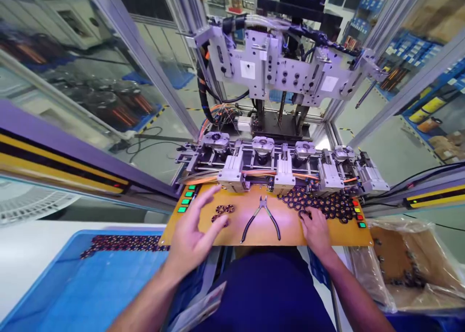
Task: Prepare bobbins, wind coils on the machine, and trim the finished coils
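Fingers (308,211) of the right hand (317,233) are bent and close together, down at the near left edge of a big bunch of dark rings (329,206). They seem to touch a ring there, but I cannot tell if they pinch it. The left hand (189,242) is wide, with its thumb far from its other fingers, and it looks to hold nothing. It hangs just beside a few loose red-brown rings (225,209), and the thumb hides part of them.

Between the hands, cutting pliers (263,203) lie on the tan worktop (290,233), with their tips to the far side and their handles spread to the near side. Green buttons (184,202) sit at the left end of the worktop. On the far side stands a big metal machine (269,70), with a row of four round holders (263,143) below it. At the left is a blue tray (90,293) with more rings (125,242) in rows.

My guess is that the step now is picking out rings by hand. The next move would call for a small, neat pinch on one ring, without pushing the others.
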`<control>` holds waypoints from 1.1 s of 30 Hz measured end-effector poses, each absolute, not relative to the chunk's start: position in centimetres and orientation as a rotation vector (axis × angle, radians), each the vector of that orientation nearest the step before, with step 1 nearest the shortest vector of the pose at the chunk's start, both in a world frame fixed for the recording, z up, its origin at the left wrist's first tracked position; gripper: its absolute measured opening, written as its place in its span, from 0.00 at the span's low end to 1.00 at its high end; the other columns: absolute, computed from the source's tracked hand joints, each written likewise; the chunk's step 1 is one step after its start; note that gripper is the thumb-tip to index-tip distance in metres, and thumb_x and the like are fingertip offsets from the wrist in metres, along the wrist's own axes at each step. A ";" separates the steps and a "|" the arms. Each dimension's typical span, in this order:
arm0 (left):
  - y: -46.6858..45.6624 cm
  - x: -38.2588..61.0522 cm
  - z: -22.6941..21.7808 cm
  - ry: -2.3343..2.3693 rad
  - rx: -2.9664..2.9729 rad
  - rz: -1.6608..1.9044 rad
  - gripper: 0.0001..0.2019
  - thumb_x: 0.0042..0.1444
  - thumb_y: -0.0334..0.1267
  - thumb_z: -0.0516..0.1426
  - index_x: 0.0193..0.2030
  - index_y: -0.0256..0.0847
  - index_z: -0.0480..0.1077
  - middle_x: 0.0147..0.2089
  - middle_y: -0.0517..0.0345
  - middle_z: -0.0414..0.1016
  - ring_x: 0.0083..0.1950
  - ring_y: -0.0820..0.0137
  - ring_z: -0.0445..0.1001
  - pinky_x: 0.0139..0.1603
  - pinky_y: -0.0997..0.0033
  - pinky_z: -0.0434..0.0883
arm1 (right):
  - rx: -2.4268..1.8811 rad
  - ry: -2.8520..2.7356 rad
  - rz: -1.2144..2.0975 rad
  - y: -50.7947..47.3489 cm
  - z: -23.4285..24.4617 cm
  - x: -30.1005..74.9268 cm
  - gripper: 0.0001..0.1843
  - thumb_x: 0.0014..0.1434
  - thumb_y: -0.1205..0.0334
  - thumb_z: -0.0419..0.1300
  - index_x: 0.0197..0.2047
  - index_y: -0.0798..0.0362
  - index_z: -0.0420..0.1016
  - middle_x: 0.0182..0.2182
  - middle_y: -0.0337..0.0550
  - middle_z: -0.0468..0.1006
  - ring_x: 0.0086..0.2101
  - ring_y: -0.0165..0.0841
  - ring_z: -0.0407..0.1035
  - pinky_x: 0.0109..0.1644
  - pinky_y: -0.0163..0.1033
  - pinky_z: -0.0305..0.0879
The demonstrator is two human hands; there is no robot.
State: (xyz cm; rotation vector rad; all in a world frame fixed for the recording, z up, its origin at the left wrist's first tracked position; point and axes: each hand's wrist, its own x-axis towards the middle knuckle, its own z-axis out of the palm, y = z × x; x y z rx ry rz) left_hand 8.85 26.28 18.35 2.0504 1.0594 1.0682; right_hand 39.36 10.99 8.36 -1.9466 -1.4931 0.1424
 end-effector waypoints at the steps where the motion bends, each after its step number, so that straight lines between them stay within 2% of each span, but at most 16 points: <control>1: 25.3 8.8 17.7 1.070 2.005 1.019 0.27 0.60 0.44 0.59 0.65 0.42 0.62 0.64 0.46 0.70 0.61 0.56 0.72 0.61 0.51 0.72 | -1.920 -1.491 0.162 11.2 8.8 39.1 0.11 0.63 0.67 0.55 0.41 0.50 0.80 0.43 0.53 0.75 0.45 0.47 0.69 0.51 0.60 0.68; 4: 23.6 9.5 17.1 1.014 1.931 0.850 0.23 0.60 0.43 0.59 0.61 0.45 0.67 0.58 0.47 0.76 0.54 0.57 0.77 0.57 0.52 0.74 | -1.778 -1.516 0.254 12.0 11.7 37.3 0.10 0.64 0.66 0.56 0.41 0.48 0.80 0.44 0.51 0.74 0.45 0.44 0.70 0.50 0.56 0.71; 7: 22.7 11.1 18.8 0.763 1.828 0.675 0.22 0.59 0.42 0.60 0.60 0.44 0.69 0.51 0.50 0.81 0.48 0.60 0.80 0.53 0.55 0.76 | -1.567 -1.563 0.389 13.0 15.9 34.1 0.07 0.64 0.63 0.59 0.42 0.45 0.79 0.49 0.48 0.72 0.46 0.39 0.71 0.49 0.48 0.74; 11: 22.0 12.4 21.2 0.627 1.616 0.687 0.19 0.59 0.42 0.61 0.56 0.40 0.74 0.47 0.51 0.82 0.43 0.63 0.81 0.44 0.65 0.78 | -1.177 -1.464 0.658 14.4 20.2 30.2 0.10 0.62 0.66 0.62 0.44 0.41 0.79 0.51 0.46 0.71 0.49 0.39 0.72 0.51 0.48 0.73; 13: 21.9 12.1 21.5 0.678 1.650 0.765 0.16 0.58 0.41 0.62 0.52 0.41 0.77 0.45 0.51 0.83 0.43 0.62 0.81 0.44 0.66 0.78 | -1.099 -1.442 0.757 15.1 21.1 29.3 0.12 0.62 0.66 0.62 0.46 0.40 0.78 0.52 0.47 0.71 0.50 0.40 0.71 0.52 0.49 0.72; 18: 22.2 10.9 20.9 0.755 1.865 0.947 0.14 0.57 0.41 0.63 0.50 0.42 0.77 0.40 0.53 0.84 0.38 0.63 0.82 0.40 0.66 0.78 | -1.071 -1.428 0.937 16.6 21.1 28.7 0.08 0.64 0.61 0.60 0.44 0.42 0.79 0.50 0.47 0.74 0.52 0.40 0.69 0.55 0.48 0.69; 22: 22.5 10.6 20.5 0.763 1.949 1.040 0.15 0.58 0.41 0.63 0.51 0.43 0.77 0.42 0.53 0.84 0.41 0.63 0.82 0.44 0.64 0.79 | -1.088 -1.429 1.051 17.6 21.3 28.3 0.06 0.65 0.60 0.60 0.40 0.45 0.79 0.49 0.47 0.75 0.51 0.38 0.71 0.56 0.46 0.69; 24: 22.9 10.1 19.6 0.785 1.987 1.056 0.18 0.58 0.42 0.63 0.55 0.45 0.74 0.45 0.52 0.83 0.43 0.62 0.82 0.47 0.62 0.79 | -1.096 -1.491 1.097 18.4 21.7 28.6 0.06 0.64 0.58 0.60 0.39 0.47 0.79 0.48 0.47 0.76 0.50 0.38 0.72 0.55 0.46 0.70; 27: 23.5 8.5 16.3 0.917 2.100 1.129 0.32 0.55 0.44 0.65 0.65 0.47 0.63 0.52 0.48 0.80 0.51 0.57 0.80 0.53 0.56 0.77 | -1.158 -1.761 0.963 21.1 22.8 30.6 0.08 0.66 0.59 0.59 0.40 0.50 0.79 0.47 0.48 0.77 0.47 0.37 0.74 0.51 0.43 0.73; 30: 24.2 6.4 11.2 1.094 2.320 1.115 0.45 0.51 0.48 0.67 0.72 0.47 0.50 0.63 0.40 0.71 0.62 0.47 0.72 0.60 0.45 0.71 | -1.251 -1.958 0.692 26.0 24.3 34.4 0.08 0.64 0.63 0.59 0.37 0.51 0.80 0.43 0.48 0.79 0.43 0.37 0.74 0.49 0.45 0.73; 33: 25.0 5.3 6.4 1.235 2.446 0.940 0.52 0.49 0.55 0.65 0.74 0.45 0.42 0.70 0.33 0.59 0.68 0.39 0.62 0.62 0.37 0.66 | -1.340 -1.984 0.475 31.9 24.9 38.3 0.08 0.61 0.66 0.59 0.34 0.54 0.80 0.42 0.51 0.78 0.44 0.40 0.73 0.53 0.51 0.68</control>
